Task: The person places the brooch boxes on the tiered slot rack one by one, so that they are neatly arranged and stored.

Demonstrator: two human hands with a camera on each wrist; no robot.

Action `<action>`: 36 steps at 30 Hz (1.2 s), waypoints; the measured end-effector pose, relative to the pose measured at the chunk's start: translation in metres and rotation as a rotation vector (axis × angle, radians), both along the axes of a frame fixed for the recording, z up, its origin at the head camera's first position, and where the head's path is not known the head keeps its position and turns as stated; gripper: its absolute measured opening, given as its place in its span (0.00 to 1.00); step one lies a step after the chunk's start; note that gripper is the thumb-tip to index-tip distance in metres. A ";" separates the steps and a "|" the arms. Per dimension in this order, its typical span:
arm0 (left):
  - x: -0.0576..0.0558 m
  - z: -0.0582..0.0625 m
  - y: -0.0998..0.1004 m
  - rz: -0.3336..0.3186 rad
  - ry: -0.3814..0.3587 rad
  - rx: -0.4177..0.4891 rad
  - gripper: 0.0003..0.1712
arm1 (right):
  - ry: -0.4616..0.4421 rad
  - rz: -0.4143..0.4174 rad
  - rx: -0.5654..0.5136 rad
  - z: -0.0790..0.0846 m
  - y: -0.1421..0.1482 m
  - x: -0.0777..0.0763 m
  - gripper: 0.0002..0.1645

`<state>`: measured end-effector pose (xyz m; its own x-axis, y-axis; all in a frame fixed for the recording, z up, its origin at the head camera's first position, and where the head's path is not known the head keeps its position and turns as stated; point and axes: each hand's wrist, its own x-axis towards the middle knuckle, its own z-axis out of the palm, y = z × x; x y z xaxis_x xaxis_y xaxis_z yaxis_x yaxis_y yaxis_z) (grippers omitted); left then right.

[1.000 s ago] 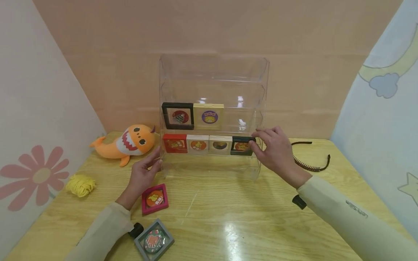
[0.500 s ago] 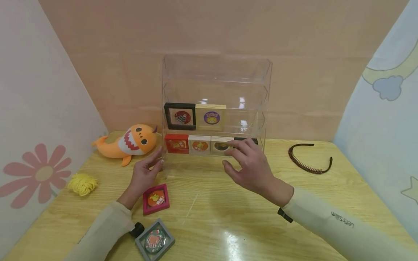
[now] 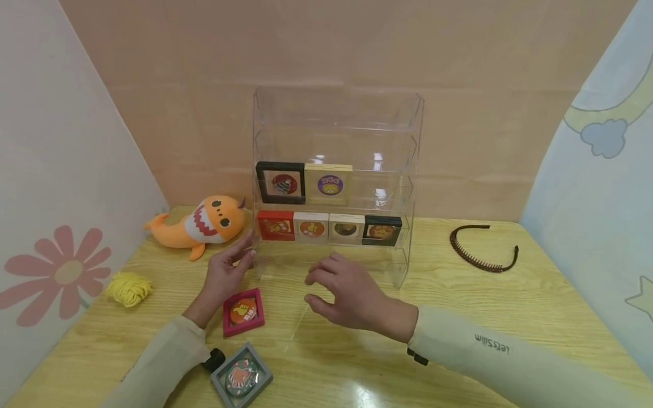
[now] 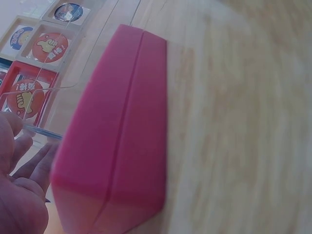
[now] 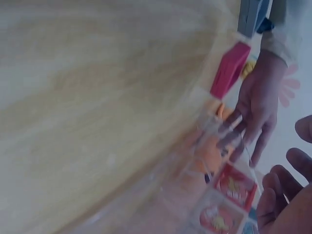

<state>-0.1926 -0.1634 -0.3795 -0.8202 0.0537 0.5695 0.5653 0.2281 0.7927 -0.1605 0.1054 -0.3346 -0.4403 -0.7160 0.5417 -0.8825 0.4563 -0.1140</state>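
A transparent tiered display rack [image 3: 336,124] stands upright in the head view. My left hand [image 3: 227,272] holds its left side edge with thumb and fingers. The lower filled tier has a red framed badge [image 3: 275,226], a white one [image 3: 311,228], a cream one [image 3: 347,229] and a black one [image 3: 382,231]. Above stand a larger black frame [image 3: 261,184] and a pale yellow frame [image 3: 329,184]. My right hand [image 3: 347,292] hovers before the rack, fingers loosely bent and holding nothing. Nearest to it on the table lies a magenta framed badge [image 3: 244,311], also large in the left wrist view.
A grey framed badge [image 3: 241,375] lies at the front beside my left sleeve. On the left are an orange plush shark [image 3: 204,224] and a bundle of yellow cord [image 3: 129,289]. A dark toothed headband [image 3: 476,260] lies to the right. Decorated panels flank the wooden table [image 3: 459,311].
My right hand has left the black framed badge at the tier's right end and moved left and down, toward the magenta frame. My left hand has stayed at the rack's side.
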 end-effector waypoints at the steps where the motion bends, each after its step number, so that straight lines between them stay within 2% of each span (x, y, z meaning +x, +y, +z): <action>1: 0.000 0.000 0.000 0.002 -0.003 -0.004 0.24 | -0.040 0.011 0.026 -0.003 -0.003 0.002 0.10; 9: 0.001 0.000 0.001 0.001 -0.012 -0.012 0.24 | -0.303 0.045 0.150 -0.018 -0.023 0.017 0.17; 13: 0.000 -0.001 0.000 -0.004 -0.007 -0.005 0.24 | -0.410 0.053 0.238 -0.025 -0.031 0.020 0.23; 18: -0.001 -0.002 -0.001 -0.007 -0.004 -0.002 0.24 | -0.514 0.112 0.322 -0.035 -0.041 0.024 0.30; 25: 0.001 -0.001 -0.001 -0.001 -0.008 -0.009 0.24 | -0.586 0.142 0.406 -0.045 -0.055 0.027 0.35; 36: 0.000 -0.001 -0.002 -0.011 -0.017 -0.009 0.24 | -0.631 0.163 0.428 -0.049 -0.067 0.021 0.36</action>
